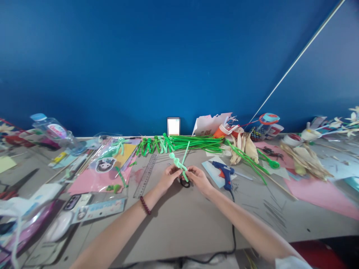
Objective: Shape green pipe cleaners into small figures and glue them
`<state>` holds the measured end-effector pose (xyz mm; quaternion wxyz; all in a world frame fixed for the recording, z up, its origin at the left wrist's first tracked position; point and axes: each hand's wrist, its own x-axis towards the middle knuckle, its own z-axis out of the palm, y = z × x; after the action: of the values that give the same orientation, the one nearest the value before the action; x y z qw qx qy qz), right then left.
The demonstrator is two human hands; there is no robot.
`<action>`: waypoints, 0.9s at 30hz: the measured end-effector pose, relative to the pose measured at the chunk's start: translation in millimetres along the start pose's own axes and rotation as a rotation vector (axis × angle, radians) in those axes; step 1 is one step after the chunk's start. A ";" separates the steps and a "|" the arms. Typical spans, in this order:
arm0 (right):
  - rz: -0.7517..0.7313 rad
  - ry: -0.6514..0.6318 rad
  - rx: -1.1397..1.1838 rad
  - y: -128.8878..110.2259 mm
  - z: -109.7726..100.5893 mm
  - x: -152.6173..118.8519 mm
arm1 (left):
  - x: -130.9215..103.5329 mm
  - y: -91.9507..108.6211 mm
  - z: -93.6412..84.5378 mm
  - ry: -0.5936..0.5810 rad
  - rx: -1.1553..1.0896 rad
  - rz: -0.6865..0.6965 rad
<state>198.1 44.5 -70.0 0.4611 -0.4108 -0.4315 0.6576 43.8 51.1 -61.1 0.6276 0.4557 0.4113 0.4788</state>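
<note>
Between my two hands, over the middle of the grey table, is a light green fuzzy stem figure (175, 160) with twisted parts and one straight strand pointing up. My left hand (169, 177) pinches it from the left, a dark red bead bracelet on the wrist. From the right, my right hand (198, 178) holds its lower end with closed fingers. Black scissor handles (184, 183) show just under the hands. Behind them lie small twisted green figures (153, 145) and a bundle of long green stems (196, 142).
A blue glue gun (226, 174) lies right of my hands, its cord running off the front edge. A clear ruler (146, 175) and a plastic bag (108, 160) are on the left. Dried husks (244, 148), pink paper (322, 194) and cups (221, 130) are on the right.
</note>
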 end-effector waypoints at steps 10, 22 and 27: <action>-0.047 0.010 0.010 3.0 -2.8 2.0 | -0.6 1.3 0.8 0.028 0.052 -0.004; -0.054 0.035 -0.031 -3.3 -2.8 1.4 | 0.0 -0.5 0.9 0.055 0.132 0.004; -0.083 0.034 -0.109 -2.3 -3.9 1.9 | -1.5 1.7 2.8 0.060 0.061 0.061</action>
<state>201.9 47.5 -69.2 0.4724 -0.4282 -0.4753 0.6063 45.8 49.3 -58.6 0.5859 0.4726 0.4303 0.4983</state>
